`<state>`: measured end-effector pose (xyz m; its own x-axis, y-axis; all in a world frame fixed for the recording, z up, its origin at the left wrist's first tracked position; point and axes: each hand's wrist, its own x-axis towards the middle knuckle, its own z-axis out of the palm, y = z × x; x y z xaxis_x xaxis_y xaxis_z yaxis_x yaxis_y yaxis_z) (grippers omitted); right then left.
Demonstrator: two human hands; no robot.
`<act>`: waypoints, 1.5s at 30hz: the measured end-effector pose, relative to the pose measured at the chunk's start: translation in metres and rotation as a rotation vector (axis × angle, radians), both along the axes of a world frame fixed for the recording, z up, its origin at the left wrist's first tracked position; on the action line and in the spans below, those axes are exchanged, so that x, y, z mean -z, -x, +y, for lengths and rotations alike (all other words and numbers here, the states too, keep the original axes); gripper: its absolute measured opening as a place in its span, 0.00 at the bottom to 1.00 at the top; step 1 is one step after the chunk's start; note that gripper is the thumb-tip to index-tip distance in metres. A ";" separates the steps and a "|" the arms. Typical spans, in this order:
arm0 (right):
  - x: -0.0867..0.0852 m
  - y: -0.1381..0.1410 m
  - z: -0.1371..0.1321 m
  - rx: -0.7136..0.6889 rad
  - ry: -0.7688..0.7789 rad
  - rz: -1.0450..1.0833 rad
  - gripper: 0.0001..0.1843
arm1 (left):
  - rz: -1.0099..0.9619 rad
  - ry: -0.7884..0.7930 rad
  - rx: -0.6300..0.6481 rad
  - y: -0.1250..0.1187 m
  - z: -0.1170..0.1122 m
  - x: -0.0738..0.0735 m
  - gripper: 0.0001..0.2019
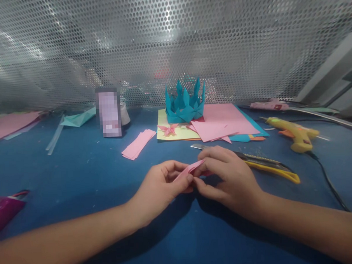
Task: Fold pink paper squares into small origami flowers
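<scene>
Both of my hands meet at the middle of the blue table (79, 179) and pinch a small folded pink paper piece (190, 169). My left hand (161, 189) grips its near end with fingers curled. My right hand (227, 176) closes on its far end with thumb and fingers pressed together. Just behind my right hand lies a yellow utility knife (271, 168) with its blade out.
A teal folded paper crown (185, 102) stands on a stack of pink, yellow and teal sheets (222, 124). Pink paper strips (138, 144) lie to the left, a small pink origami shape (169, 129), a yellow glue gun (295, 133) with cord at right, and a perforated metal wall (172, 42) behind.
</scene>
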<state>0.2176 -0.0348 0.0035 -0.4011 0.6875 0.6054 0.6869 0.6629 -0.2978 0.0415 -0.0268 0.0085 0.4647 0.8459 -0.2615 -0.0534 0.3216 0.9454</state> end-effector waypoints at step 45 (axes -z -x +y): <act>-0.010 -0.002 -0.011 -0.031 -0.149 -0.186 0.14 | -0.043 0.009 -0.148 0.001 0.004 0.002 0.12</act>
<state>0.2195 -0.0460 0.0132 -0.5345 0.5816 0.6132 0.6994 0.7118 -0.0654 0.0400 -0.0225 0.0064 0.3455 0.9040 -0.2518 -0.1411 0.3154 0.9384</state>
